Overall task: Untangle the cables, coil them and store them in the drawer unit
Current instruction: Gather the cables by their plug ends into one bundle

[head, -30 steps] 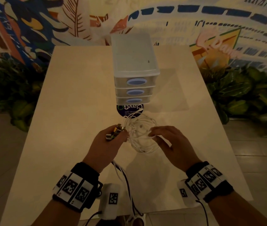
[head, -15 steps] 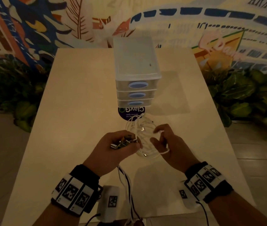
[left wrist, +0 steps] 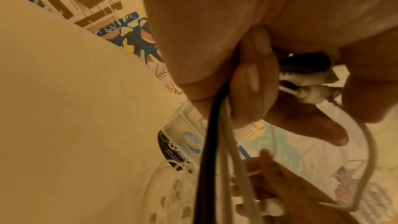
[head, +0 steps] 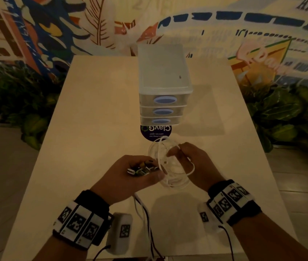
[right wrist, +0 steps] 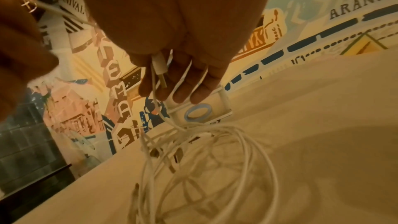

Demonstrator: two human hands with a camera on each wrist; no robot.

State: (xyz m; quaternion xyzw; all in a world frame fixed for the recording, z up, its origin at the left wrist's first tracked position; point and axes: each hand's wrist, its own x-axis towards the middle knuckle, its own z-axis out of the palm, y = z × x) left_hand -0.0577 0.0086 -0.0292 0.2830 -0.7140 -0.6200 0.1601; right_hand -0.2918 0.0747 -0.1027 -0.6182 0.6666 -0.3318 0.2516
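A loose tangle of white cables (head: 170, 164) (right wrist: 211, 164) lies on the table in front of the drawer unit (head: 163, 85). My left hand (head: 130, 176) grips a bundle of cable plugs (head: 141, 167) (left wrist: 312, 84), with a black cable (left wrist: 208, 151) and white ones hanging from the fist. My right hand (head: 189, 159) (right wrist: 176, 67) pinches a white cable end with its plug (right wrist: 159, 69) above the tangle. All three drawers of the unit are closed.
A round dark sticker (head: 156, 131) marks the beige table (head: 92, 129) just before the drawer unit. Black and white cables (head: 145, 213) trail off the near table edge. Leafy plants (head: 290, 119) flank the table, with a painted wall behind.
Both hands drew nearer to me and closer together. The right hand went from resting on the tangle to pinching a white cable and lifting a loop of it.
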